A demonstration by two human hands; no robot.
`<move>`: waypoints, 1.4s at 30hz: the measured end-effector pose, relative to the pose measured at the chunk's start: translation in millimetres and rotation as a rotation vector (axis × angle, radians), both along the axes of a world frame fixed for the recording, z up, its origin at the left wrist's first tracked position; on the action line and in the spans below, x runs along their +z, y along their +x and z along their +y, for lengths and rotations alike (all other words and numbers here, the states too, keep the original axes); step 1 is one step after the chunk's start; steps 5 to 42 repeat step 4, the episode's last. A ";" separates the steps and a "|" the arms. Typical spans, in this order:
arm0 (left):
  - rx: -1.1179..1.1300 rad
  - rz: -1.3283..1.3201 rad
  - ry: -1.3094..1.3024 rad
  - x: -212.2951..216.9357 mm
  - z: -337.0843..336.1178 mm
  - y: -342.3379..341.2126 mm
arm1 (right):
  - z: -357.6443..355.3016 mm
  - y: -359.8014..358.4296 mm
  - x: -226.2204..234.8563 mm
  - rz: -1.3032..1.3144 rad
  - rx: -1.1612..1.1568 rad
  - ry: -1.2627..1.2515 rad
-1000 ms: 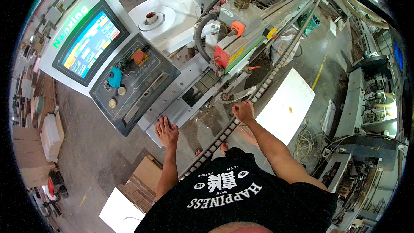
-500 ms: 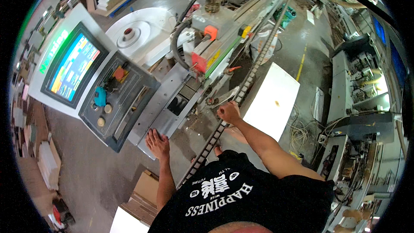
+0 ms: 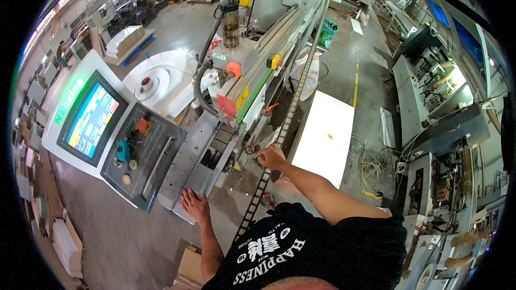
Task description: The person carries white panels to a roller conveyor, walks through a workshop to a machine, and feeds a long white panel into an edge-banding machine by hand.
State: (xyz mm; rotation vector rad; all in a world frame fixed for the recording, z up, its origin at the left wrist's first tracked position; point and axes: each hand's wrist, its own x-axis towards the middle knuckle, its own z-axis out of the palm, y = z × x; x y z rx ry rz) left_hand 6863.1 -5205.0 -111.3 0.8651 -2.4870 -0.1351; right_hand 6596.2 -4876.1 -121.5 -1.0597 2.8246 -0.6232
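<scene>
My left hand [image 3: 194,205] lies on the near end of a grey metal machine bed [image 3: 177,183], palm down with the fingers apart. My right hand [image 3: 271,157] is closed with curled fingers, over a long rail of evenly spaced rollers or slots [image 3: 259,189]. Whatever those fingers may grip is hidden. Left of the bed stands a control panel with a lit screen [image 3: 94,118], knobs and a blue-green item [image 3: 123,151] on its console. A red plate [image 3: 226,106] sits at the far end of the bed.
A white panel [image 3: 325,134] lies right of the rail. Coiled cables [image 3: 371,169] are on the floor beyond it. A large white disc [image 3: 161,79] stands behind the console. Another machine [image 3: 416,99] lines the right side. Cardboard [image 3: 189,266] lies near my left forearm.
The view has tilted up and shifted, so more of the far workshop shows. Both hands keep much the same places on the bed and at the rail.
</scene>
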 end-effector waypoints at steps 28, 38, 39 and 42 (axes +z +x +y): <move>0.007 -0.091 0.052 -11.0 -4.5 0.6 | 1.6 17.9 -29.5 0.153 -0.115 0.079; 0.007 -0.091 0.052 -11.0 -4.5 0.6 | 1.6 17.9 -29.5 0.153 -0.115 0.079; 0.007 -0.091 0.052 -11.0 -4.5 0.6 | 1.6 17.9 -29.5 0.153 -0.115 0.079; 0.007 -0.091 0.052 -11.0 -4.5 0.6 | 1.6 17.9 -29.5 0.153 -0.115 0.079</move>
